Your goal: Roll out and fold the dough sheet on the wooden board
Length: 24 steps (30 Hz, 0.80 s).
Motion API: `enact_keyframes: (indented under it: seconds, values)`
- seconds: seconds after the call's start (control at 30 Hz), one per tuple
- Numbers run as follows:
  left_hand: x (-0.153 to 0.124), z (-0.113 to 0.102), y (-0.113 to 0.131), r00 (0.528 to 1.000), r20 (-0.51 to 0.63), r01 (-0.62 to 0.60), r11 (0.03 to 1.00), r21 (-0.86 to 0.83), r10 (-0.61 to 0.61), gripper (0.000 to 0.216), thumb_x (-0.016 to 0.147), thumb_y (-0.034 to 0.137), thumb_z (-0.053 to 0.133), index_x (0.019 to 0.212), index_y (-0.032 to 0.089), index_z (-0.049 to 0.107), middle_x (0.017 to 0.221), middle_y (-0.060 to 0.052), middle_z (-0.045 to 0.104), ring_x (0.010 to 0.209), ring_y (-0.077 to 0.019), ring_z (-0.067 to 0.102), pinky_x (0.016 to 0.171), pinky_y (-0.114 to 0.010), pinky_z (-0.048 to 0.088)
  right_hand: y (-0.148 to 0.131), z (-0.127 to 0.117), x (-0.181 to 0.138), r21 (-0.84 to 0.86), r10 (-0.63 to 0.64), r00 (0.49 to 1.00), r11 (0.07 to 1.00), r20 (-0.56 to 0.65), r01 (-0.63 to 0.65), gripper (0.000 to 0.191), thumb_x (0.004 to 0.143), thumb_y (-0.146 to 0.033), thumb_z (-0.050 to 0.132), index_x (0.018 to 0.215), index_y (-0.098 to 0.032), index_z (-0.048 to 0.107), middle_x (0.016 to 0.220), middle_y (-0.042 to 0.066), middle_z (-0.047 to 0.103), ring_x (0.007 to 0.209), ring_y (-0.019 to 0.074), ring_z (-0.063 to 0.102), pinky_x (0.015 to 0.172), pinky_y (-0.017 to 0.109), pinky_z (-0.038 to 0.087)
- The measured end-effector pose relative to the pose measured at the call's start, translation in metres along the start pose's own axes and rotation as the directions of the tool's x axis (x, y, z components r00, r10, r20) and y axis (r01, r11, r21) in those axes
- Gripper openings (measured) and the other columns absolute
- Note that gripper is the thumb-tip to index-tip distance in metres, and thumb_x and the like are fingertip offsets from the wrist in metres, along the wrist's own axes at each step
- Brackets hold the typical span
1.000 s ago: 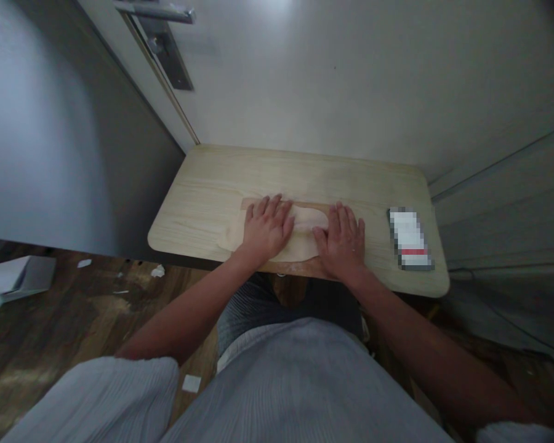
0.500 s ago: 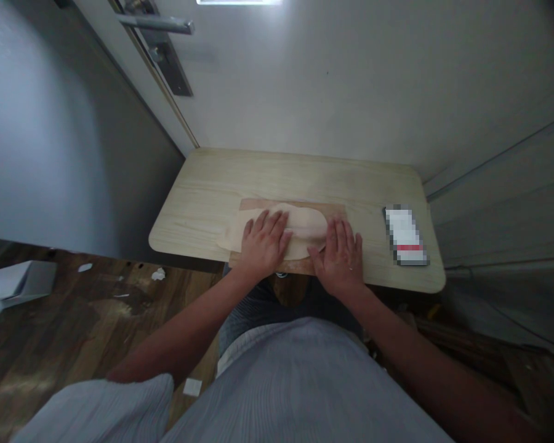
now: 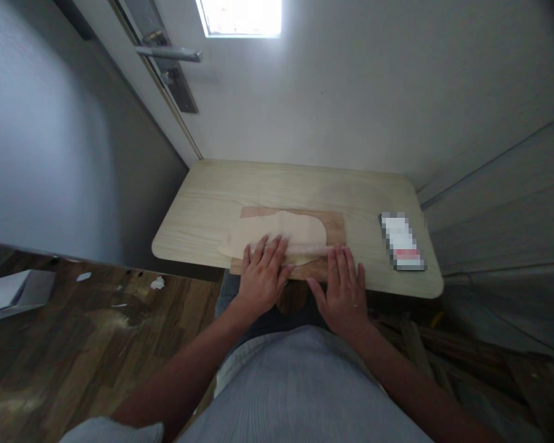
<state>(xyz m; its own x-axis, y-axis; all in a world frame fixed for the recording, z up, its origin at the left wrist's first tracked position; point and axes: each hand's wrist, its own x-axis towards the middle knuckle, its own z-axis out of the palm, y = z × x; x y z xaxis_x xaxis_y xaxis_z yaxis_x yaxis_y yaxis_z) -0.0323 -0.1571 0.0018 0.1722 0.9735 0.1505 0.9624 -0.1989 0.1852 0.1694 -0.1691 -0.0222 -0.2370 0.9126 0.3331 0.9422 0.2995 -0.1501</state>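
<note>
Wood floor (image 3: 74,357) shows at my far left, where a pale box (image 3: 37,290) lies with white scraps (image 3: 157,283) scattered to its right. Next comes a metal door handle (image 3: 173,54) on the door beyond the surface (image 3: 194,215), which stretches before me with rounded corners. Near its front edge lies a brown board (image 3: 336,229), and over that a pale, flat dough sheet (image 3: 286,227), whose left end reaches past the board while its rounded right end stops short of the board's right side. My left hand (image 3: 264,271) is palm down, fingers stretched out and slightly parted, the tips over a thin rolling pin (image 3: 309,250) that runs left to right across the near part of the sheet. I cannot see the pin's left end beneath my fingers. My right hand (image 3: 343,294) is also palm down at the pin's right end, fingers long and mostly side by side, thumb spread away to the left; neither hand curls around the pin. Farther right, apart from the board, a phone (image 3: 402,239) lies on the surface, its screen blurred into blocks.
</note>
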Motion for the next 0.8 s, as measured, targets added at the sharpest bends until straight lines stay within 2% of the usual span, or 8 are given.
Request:
enact_keyframes:
  seconds: [0.17,0.27,0.37,0.57,0.8]
  values:
    - [0.013,0.001,-0.003,1.0,-0.011,0.011,1.0,0.009,-0.011,0.059,0.104,0.051,0.03,0.159,0.027,0.03,0.162,-0.003,0.038,0.153,-0.0264,0.025,0.124,-0.057,0.017,0.005,0.004,0.017,0.006,0.0,1.0,1.0,0.02,0.0,0.068,0.103,-0.047,0.037,0.157,-0.006,0.027,0.161,0.021,0.033,0.152,0.0307,0.022,0.12,0.059,0.018]
    - [0.034,0.002,-0.008,0.999,-0.029,0.028,1.0,0.006,-0.028,0.059,0.105,0.053,0.026,0.157,0.026,0.033,0.161,-0.004,0.039,0.152,-0.0257,0.027,0.124,-0.058,0.016,0.008,0.005,0.048,0.033,0.03,0.999,0.999,0.043,-0.031,0.062,0.104,-0.048,0.033,0.151,-0.007,0.04,0.158,0.021,0.038,0.15,0.0311,0.028,0.119,0.062,0.014]
    - [0.049,0.002,-0.011,0.999,-0.034,0.036,0.999,0.015,-0.036,0.058,0.105,0.054,0.023,0.154,0.027,0.038,0.161,-0.004,0.039,0.151,-0.0253,0.028,0.123,-0.059,0.016,0.01,0.002,0.081,0.091,0.1,0.989,0.99,0.112,-0.11,0.056,0.105,-0.047,0.027,0.137,-0.013,0.057,0.151,0.017,0.05,0.145,0.0301,0.036,0.118,0.065,0.014]
    - [0.062,-0.003,-0.01,0.998,-0.054,0.037,0.999,-0.005,-0.037,0.056,0.105,0.053,0.023,0.148,0.025,0.046,0.158,-0.006,0.044,0.148,-0.0259,0.034,0.121,-0.06,0.022,0.017,0.002,0.133,0.042,0.148,0.979,0.987,0.139,-0.155,0.058,0.105,-0.049,0.024,0.146,-0.017,0.049,0.154,0.014,0.046,0.147,0.0332,0.031,0.117,0.069,0.012]
    - [0.114,-0.007,-0.011,0.979,-0.15,0.13,0.99,-0.053,-0.136,0.045,0.106,0.046,0.029,0.131,0.024,0.059,0.147,-0.009,0.055,0.137,-0.0257,0.045,0.117,-0.057,0.029,0.022,0.014,0.165,-0.006,0.21,0.95,0.977,0.231,-0.214,0.058,0.104,-0.051,0.023,0.148,-0.023,0.049,0.155,0.01,0.046,0.145,0.0347,0.034,0.115,0.07,0.019]
